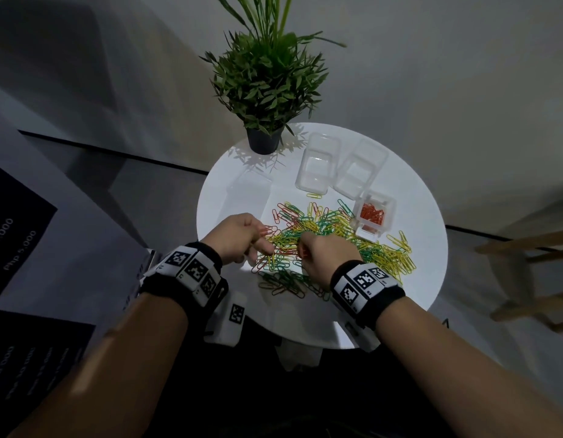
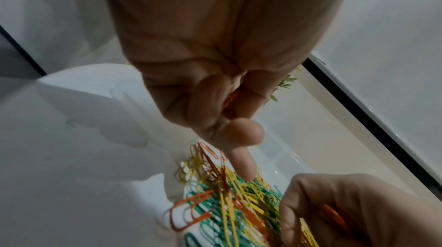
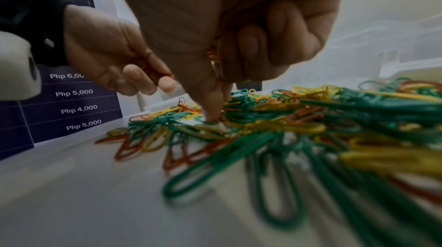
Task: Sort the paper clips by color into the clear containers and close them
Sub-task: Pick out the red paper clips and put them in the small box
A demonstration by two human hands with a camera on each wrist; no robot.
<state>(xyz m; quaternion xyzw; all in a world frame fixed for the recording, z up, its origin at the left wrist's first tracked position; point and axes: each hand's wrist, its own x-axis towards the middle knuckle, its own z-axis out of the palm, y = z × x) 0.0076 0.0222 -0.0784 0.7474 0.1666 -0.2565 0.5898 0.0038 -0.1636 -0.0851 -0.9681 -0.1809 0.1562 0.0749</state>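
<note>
A mixed pile of yellow, green and orange paper clips [image 1: 330, 235] lies on the round white table [image 1: 400, 298]. My left hand [image 1: 242, 238] hovers over the pile's left edge. Its curled fingers hold orange clips [image 2: 229, 100] in the palm, and the index finger [image 2: 244, 164] points down onto the pile. My right hand [image 1: 312, 256] is close beside it, also gripping orange clips [image 3: 214, 52] in its curled fingers, with thumb and forefinger tips [image 3: 212, 113] down in the pile. Two empty clear containers [image 1: 318, 165] [image 1: 359, 172] stand at the back. A third container [image 1: 373, 214] holds orange clips.
A potted green plant [image 1: 264, 90] stands at the table's far left edge. A dark printed price sign [image 1: 17, 241] is to the left of the table, a wooden stool [image 1: 527, 263] to the right. Bare tabletop shows in front of the pile.
</note>
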